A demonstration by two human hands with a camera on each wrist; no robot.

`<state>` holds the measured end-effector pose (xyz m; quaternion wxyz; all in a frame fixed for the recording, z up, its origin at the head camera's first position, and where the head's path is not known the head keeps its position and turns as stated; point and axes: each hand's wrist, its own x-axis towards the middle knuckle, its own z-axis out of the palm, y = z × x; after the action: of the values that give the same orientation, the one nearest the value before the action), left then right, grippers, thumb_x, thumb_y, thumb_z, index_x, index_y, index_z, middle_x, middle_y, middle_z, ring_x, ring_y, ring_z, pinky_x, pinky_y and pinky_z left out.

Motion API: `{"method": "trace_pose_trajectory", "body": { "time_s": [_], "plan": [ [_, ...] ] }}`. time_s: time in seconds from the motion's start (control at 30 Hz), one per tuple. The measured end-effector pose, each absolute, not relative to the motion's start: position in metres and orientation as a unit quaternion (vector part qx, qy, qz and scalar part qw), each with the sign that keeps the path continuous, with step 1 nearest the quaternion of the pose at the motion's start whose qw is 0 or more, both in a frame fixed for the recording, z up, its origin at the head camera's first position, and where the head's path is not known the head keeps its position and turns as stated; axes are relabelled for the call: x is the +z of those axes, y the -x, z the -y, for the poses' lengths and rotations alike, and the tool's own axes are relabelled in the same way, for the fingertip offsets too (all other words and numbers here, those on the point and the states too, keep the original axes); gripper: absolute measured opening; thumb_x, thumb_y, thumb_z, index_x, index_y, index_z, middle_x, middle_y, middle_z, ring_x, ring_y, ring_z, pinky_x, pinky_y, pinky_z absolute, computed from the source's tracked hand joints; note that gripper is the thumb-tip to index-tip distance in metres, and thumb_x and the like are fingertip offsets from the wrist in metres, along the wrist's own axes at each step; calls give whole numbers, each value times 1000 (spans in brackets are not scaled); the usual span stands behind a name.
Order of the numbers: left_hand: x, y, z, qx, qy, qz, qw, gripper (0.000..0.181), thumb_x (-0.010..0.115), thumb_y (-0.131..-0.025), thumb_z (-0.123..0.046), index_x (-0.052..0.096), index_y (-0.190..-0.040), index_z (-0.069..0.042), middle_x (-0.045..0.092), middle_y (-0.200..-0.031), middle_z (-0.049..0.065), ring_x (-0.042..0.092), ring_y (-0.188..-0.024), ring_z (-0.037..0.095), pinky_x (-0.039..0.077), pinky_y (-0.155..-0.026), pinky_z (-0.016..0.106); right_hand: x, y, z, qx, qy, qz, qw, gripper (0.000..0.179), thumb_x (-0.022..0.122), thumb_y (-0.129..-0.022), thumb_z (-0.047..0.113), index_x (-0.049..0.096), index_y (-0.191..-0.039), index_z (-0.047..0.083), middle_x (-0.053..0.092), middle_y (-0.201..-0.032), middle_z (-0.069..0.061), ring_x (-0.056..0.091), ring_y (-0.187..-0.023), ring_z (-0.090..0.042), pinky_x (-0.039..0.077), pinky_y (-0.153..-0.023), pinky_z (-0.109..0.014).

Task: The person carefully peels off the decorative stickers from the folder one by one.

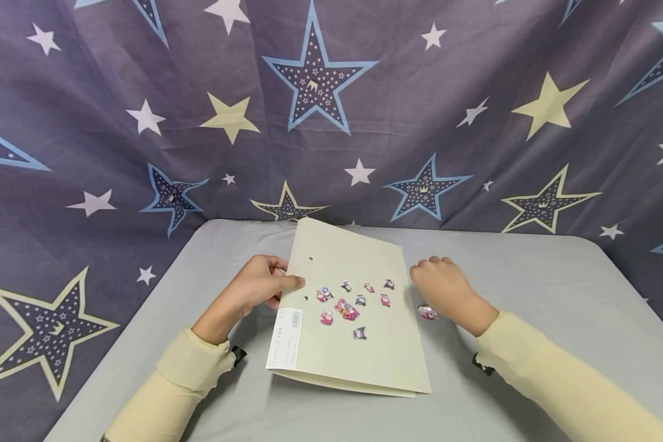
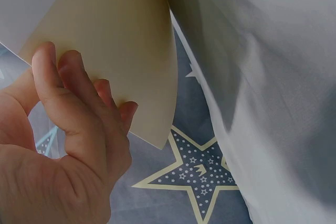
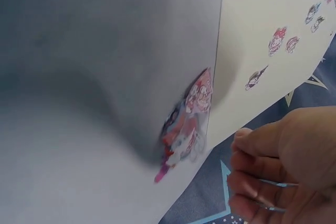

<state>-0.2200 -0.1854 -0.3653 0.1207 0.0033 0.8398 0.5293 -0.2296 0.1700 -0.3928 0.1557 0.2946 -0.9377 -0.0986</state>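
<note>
A cream paper file folder (image 1: 364,362) lies tilted, its near edge parted from the grey surface. Colourful cartoon character stickers (image 1: 347,310) dot its cover. My left hand (image 1: 256,285) grips the folder's left edge, thumb on the cover and fingers underneath, as the left wrist view shows against the folder's underside (image 2: 126,51). Just beyond the folder's right edge is my right hand (image 1: 444,285), fingers loosely curled. In the right wrist view I see nothing held between its thumb and fingertips. A small pile of stickers (image 3: 186,124) lies beside that edge, below the right hand.
The grey cloth-covered table (image 1: 552,294) spreads around the folder. Behind it hangs a dark curtain (image 1: 376,110) with a star pattern. A white printed label (image 1: 285,337) is on the folder's lower left corner, and two punched holes lie along its left side.
</note>
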Motion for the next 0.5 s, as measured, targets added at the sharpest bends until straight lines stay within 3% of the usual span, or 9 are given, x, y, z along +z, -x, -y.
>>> {"method": "trace_pose_trajectory", "body": {
  "time_s": [0.17,0.3,0.5],
  "plan": [
    [-366,220,186,528,-3,-841,119,40,81,-85,-18,63,-112,4,62,-80,6,62,-61,15,57,-50,30,-396,234,-162,-86,-336,925,153,5,75,-87,-2,71,-89,0,68,-83,-12,63,-73,-29,57,-67,-42],
    [-366,220,186,526,-8,-842,117,39,81,-85,-19,63,-111,4,62,-80,5,62,-61,15,57,-50,29,-400,235,-159,-80,-349,923,143,12,80,-83,-2,71,-92,0,68,-84,-11,62,-75,-29,56,-69,-41],
    [-365,219,186,524,-9,-843,116,38,81,-85,-18,64,-111,4,61,-79,4,60,-60,14,56,-49,28,-407,235,-153,-68,-362,917,155,14,78,-91,16,73,-92,3,69,-85,-8,63,-76,-27,56,-71,-41]
  ]
}}
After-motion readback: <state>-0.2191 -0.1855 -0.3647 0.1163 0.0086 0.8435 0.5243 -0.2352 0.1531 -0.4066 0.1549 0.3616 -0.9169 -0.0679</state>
